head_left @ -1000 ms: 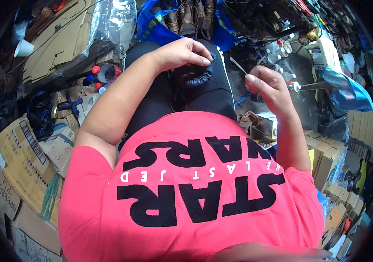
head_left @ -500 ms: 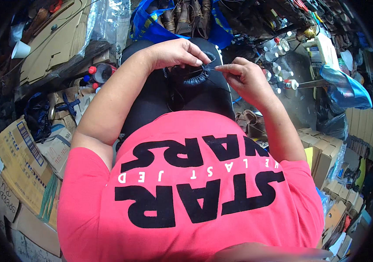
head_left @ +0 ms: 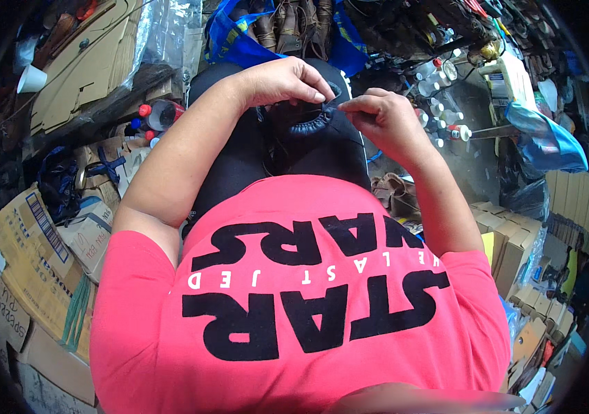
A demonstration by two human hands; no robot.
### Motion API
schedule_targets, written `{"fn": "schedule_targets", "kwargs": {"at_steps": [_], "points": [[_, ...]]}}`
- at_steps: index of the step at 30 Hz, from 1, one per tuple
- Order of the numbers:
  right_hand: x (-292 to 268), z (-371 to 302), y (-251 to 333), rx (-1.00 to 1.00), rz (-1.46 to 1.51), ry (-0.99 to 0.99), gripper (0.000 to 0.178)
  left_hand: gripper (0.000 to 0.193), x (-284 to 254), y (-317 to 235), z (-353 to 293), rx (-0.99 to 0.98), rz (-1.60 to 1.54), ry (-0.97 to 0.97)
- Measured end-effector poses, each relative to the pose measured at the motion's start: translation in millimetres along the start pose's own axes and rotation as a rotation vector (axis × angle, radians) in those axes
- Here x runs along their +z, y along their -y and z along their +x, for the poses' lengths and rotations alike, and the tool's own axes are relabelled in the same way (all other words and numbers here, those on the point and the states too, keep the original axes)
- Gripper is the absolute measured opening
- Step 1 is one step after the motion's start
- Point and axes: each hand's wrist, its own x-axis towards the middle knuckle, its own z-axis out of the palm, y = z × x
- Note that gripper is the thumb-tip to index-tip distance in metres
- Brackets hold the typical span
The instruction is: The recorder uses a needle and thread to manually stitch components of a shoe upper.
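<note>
On my lap rests a black leather shoe (head_left: pixel 310 127) with a gathered, stitched edge curving along its near side. My left hand (head_left: pixel 293 81) arches over it, thumb and forefinger pinched together at the shoe's far right edge. Just to the right, my right hand (head_left: pixel 385 119) also pinches, fingers curled in. Fine thread (head_left: pixel 331 104) runs across the short gap between the two sets of fingertips. Whether a needle is there is too small to tell. The left hand covers part of the shoe.
Past my knees stands a blue bag (head_left: pixel 242 41) holding brown shoes (head_left: pixel 291 31). Flattened cardboard (head_left: pixel 91 69) and bottles (head_left: pixel 163 114) lie at left, with boxes (head_left: pixel 35 241) nearer. More bottles (head_left: pixel 439 110), a blue plastic bag (head_left: pixel 550 141) and stacked cartons (head_left: pixel 505 234) crowd the right.
Both hands have shifted only slightly. The fingertips stay close together by the shoe, and the right hand's fingers sit a little differently.
</note>
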Motion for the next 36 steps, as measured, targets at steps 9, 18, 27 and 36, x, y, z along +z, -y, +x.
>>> {"fn": "schedule_targets", "kwargs": {"at_steps": [9,18,27,36], "points": [[4,7,-15,-0.064,0.012,0.1,0.018,0.025,0,-3,6,-0.025,0.07,0.023],[9,12,-61,0.13,0.611,0.349,0.022,0.028,-6,0,15,-0.03,0.134,0.14],[15,16,-78,0.158,0.739,0.427,0.024,0.028,-8,2,17,-0.031,0.155,0.146],[18,19,-83,0.185,0.78,0.451,0.023,0.027,-6,-1,14,-0.031,0.142,0.123]]}}
